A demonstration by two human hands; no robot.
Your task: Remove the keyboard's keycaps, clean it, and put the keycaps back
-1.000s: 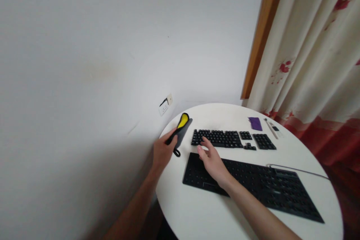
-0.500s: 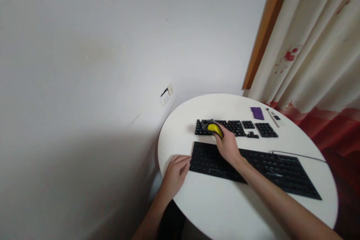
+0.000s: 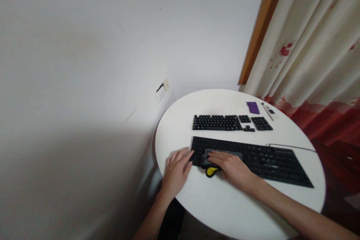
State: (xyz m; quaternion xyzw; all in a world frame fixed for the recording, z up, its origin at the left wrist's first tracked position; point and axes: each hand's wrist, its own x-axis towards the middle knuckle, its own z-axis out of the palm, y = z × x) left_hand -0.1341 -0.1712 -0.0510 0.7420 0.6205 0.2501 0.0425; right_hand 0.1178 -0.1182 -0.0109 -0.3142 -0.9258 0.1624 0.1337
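Observation:
A black keyboard base [image 3: 281,170], with its keycaps off, lies across the white round table. My right hand [image 3: 236,168] presses a grey cleaning cloth [image 3: 234,153] with a yellow, black-edged underside onto the left part of the base. Part of the cloth is hidden beneath my fingers and palm. At the base's left end, my left hand [image 3: 177,170] rests with fingers apart, the fingertips touching the edge or close to it. Behind the base, black keycaps [image 3: 218,122] lie grouped in keyboard layout.
A purple cloth [image 3: 253,107] lies toward the table's far right, beside a thin light tool [image 3: 267,111] and a small dark-and-white item [image 3: 271,111]. A cable [image 3: 292,146] runs off the base to the right. Wall and curtain [image 3: 303,67] border the round table [image 3: 213,202].
My right hand has come back from above the keycaps and laid the cloth on the base. The fingers of my left hand have spread a little. The view has shifted slightly.

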